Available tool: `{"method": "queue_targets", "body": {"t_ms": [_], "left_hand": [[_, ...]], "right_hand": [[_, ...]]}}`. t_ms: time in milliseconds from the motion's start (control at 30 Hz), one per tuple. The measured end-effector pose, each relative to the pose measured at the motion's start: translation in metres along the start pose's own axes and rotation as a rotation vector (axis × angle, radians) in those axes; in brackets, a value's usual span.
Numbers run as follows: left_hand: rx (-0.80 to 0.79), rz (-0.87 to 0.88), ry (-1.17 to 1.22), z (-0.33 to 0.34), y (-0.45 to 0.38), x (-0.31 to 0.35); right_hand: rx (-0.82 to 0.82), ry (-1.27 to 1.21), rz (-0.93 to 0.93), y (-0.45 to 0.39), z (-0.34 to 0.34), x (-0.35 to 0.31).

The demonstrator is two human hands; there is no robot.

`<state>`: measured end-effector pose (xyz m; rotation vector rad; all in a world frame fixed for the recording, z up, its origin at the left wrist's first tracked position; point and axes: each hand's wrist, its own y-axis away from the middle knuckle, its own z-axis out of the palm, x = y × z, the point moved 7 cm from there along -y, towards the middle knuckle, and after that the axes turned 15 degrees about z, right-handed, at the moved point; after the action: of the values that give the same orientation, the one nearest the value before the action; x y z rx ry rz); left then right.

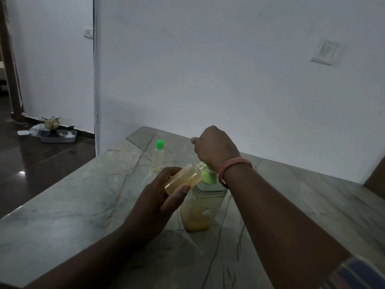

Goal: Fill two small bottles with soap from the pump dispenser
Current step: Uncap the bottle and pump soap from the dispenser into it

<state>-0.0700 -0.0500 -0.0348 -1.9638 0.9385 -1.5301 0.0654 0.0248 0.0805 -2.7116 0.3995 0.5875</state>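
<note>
Our left hand reaches in from the lower left with the forearm low over the table, fingers and thumb curled round a small open bottle. We hold it tilted, its mouth pointing up and right toward the green pump head of the dispenser; whether mouth and spout touch we cannot tell, since our right wrist covers that spot. Our right arm crosses in from the lower right, a pink bangle on the wrist, and our right hand sits bent over the pump top with fingers curled downward. The back of the hand hides what the fingers do, so we cannot tell whether they grip the pump or only press it.

On the floor at far left, beyond the table edge, lies a grey tray with a small ornament on it. A switch plate is set in the wall at upper right.

The held bottle is clear plastic, nearly full of yellow-orange soap. Behind it, near the far left of the table, stands 1 more small bottle, upright, green cap on, almost empty. The dispenser stands just right of our left hand, clear-walled, with yellow soap low in its base.
</note>
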Motion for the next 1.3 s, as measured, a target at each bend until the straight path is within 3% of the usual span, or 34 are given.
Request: {"method": "queue_targets", "body": {"t_ms": [167,733,933,1300], "left_hand": [[-0.008,-0.005,-0.003,0.0,0.001,0.004],[-0.005,0.015,-0.018,0.001,-0.001,0.006],[-0.015,-0.01,-0.03,0.0,0.0,0.007],[-0.018,0.005,-0.03,0.0,0.0,0.01]], "right_hand": [[-0.034,0.155,-0.048,0.001,0.0,-0.011],[-0.088,-0.027,0.005,-0.007,0.009,0.0],[-0.087,0.111,-0.052,0.002,0.004,-0.012],[-0.049,0.084,-0.035,0.004,-0.003,-0.01]]}}
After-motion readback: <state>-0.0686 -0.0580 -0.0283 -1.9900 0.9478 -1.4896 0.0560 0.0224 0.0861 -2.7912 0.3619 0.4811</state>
